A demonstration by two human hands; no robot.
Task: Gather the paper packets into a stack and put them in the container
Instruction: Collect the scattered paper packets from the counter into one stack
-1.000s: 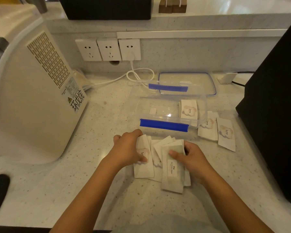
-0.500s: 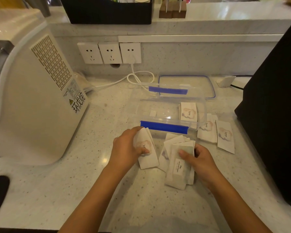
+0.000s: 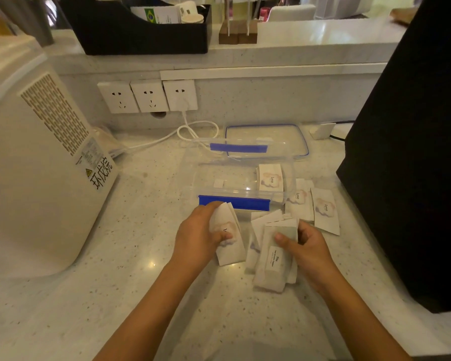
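Note:
My left hand grips a small bunch of white paper packets, thumb on the printed face. My right hand holds a second bunch of packets, fanned and resting on the counter. Both bunches sit just in front of the clear plastic container with blue clips. One packet lies inside the container at its right end. Two more packets lie flat on the counter to the right of the container.
The container's clear lid lies behind it. A white appliance stands at the left, a large black object at the right. Wall sockets with a white cable are at the back.
My left hand has pulled its packets up and to the left, away from the right-hand bunch, toward the container's blue clip. The right hand's bunch has shifted slightly right.

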